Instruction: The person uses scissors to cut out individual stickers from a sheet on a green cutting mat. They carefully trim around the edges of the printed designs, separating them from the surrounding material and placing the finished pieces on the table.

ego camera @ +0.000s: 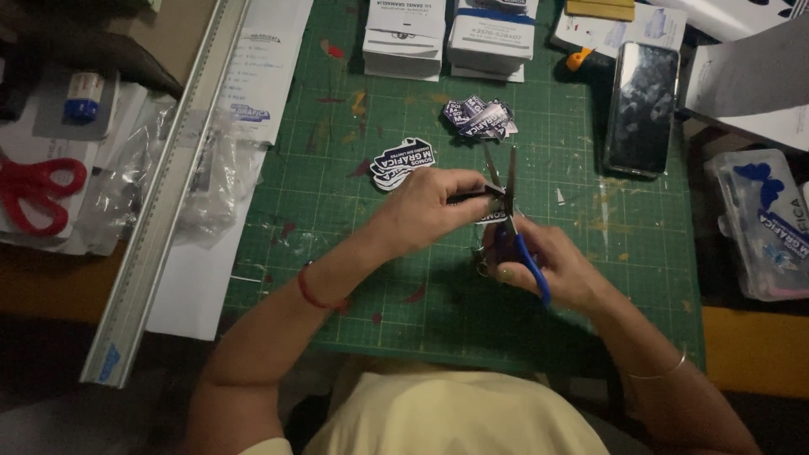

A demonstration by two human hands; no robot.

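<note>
My left hand pinches a small dark-and-white printed sticker above the green cutting mat. My right hand grips blue-handled scissors, whose blades point away from me and stand open around the sticker's edge. One cut sticker lies flat on the mat just beyond my left hand. A small pile of cut stickers sits farther back, past the scissor tips.
Two white card boxes stand at the mat's far edge. A dark phone lies right of them, near an orange knife. A long metal ruler runs diagonally at left, red scissors beyond it. A clear plastic box sits at right.
</note>
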